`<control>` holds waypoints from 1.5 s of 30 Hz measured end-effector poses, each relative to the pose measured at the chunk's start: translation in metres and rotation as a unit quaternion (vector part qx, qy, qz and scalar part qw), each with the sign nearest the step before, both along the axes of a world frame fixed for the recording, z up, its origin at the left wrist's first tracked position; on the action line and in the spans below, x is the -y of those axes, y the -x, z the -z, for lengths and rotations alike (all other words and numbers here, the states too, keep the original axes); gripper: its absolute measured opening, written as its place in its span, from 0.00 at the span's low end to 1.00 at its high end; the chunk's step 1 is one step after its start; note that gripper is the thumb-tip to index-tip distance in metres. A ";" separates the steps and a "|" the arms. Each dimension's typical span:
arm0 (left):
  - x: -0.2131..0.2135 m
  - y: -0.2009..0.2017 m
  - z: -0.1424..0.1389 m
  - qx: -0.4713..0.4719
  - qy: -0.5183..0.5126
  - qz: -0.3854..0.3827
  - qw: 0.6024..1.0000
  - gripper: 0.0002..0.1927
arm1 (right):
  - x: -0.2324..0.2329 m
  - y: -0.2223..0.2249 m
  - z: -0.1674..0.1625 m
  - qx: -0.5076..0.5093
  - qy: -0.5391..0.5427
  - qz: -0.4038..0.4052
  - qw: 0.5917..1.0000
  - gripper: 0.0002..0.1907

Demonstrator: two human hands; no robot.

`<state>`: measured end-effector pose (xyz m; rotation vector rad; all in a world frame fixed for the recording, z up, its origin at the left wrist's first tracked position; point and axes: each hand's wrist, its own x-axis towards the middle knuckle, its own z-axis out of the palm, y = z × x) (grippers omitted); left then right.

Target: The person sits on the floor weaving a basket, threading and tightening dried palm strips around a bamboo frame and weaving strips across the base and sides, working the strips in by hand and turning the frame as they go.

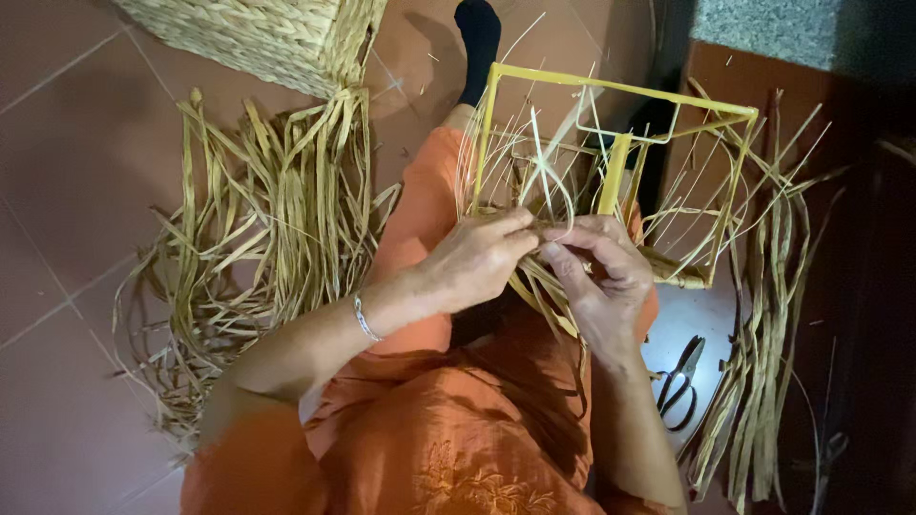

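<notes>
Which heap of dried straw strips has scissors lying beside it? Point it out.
The heap on the person's right: black scissors lie on the floor against it. The larger heap on the left sits below the woven basket.

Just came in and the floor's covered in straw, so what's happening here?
A person sits on the tiled floor with a yellow frame resting on their lap. Both hands, left and right, pinch thin straw strands against the frame's lower edge. A heap of flat dried strips lies to their left, more strips to their right, with scissors beside them. A woven basket sits farther off.
</notes>
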<state>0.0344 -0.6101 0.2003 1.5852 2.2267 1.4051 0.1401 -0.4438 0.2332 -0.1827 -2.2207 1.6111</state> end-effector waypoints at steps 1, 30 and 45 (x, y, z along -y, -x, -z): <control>-0.002 0.002 0.000 0.036 0.028 0.011 0.999 0.04 | 0.001 0.001 -0.001 -0.004 0.002 0.000 1.000 0.09; -0.007 0.016 0.007 0.229 0.189 0.042 0.954 0.08 | 0.000 -0.090 -0.001 0.092 -0.213 0.020 0.972 0.05; 0.001 0.017 -0.019 0.134 0.045 0.133 0.981 0.19 | -0.025 -0.029 -0.014 -0.218 -0.570 0.105 0.785 0.06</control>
